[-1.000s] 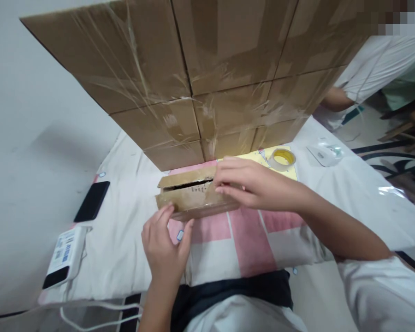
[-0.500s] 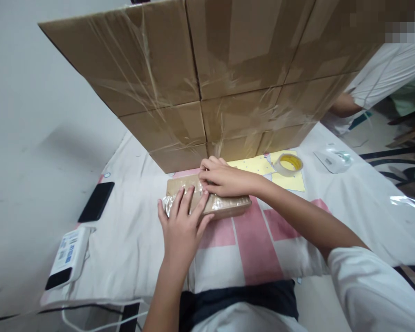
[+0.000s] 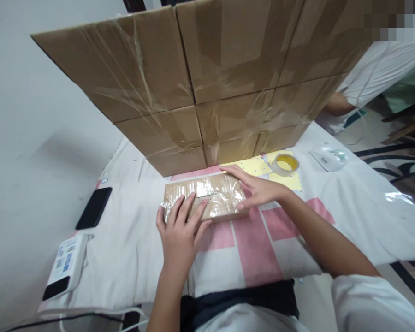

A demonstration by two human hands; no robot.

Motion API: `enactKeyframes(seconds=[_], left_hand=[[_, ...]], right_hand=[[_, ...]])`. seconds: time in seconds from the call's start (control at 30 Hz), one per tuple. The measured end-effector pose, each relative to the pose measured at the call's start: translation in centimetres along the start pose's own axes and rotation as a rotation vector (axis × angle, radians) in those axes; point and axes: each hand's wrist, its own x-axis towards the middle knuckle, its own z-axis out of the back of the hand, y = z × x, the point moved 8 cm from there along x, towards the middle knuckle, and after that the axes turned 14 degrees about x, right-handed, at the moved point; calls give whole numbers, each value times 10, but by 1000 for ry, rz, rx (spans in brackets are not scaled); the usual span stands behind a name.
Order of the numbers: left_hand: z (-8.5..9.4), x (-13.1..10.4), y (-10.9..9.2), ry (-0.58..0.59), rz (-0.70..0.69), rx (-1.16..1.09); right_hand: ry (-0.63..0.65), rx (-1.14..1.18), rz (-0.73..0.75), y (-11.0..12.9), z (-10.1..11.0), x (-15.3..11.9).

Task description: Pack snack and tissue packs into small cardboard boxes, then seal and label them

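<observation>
A small cardboard box (image 3: 212, 189), its top covered in shiny clear tape, lies flat on the cloth-covered table. My left hand (image 3: 181, 226) rests on the box's left part, fingers spread over its top and near edge. At the right end is my right hand (image 3: 254, 189), thumb and fingers apart, the fingers reaching toward the far corner and the thumb at the near side. A torn-looking seam in the tape shows between the hands. Whether the right hand presses on the box I cannot tell.
Behind the box rises a wall of taped cartons (image 3: 200, 92). A tape roll (image 3: 285, 164) and a white device (image 3: 328, 159) lie to the right. On the left are a black phone (image 3: 94, 208) and a white power strip (image 3: 67, 260). Another person's arm (image 3: 339, 103) shows at right.
My right hand has moved right, from the middle of the box's top to its right end, and its fingers have spread. The left hand stays on the left part.
</observation>
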Motion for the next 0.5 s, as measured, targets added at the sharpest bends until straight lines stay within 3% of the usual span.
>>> enactKeyframes(seconds=[0.1,0.2,0.27,0.4,0.5], left_hand=[[-3,-3,5,-4,-79,-55],[-5,-8,2,-36,-183,-90],[-3,-13,-1,-99,-166,-115],[8,-29,-6,-263,-7,-248],[-6,-38,-21,-160,45,-407]], right_hand=[[-10,1,33,-10,-22,-37],[-172,-31,51,-6,-38,-63],[-296,-18,100,4,-40,-83],[-556,-106,77,27,-11,-155],[-858,-331,28,50,39,-238]])
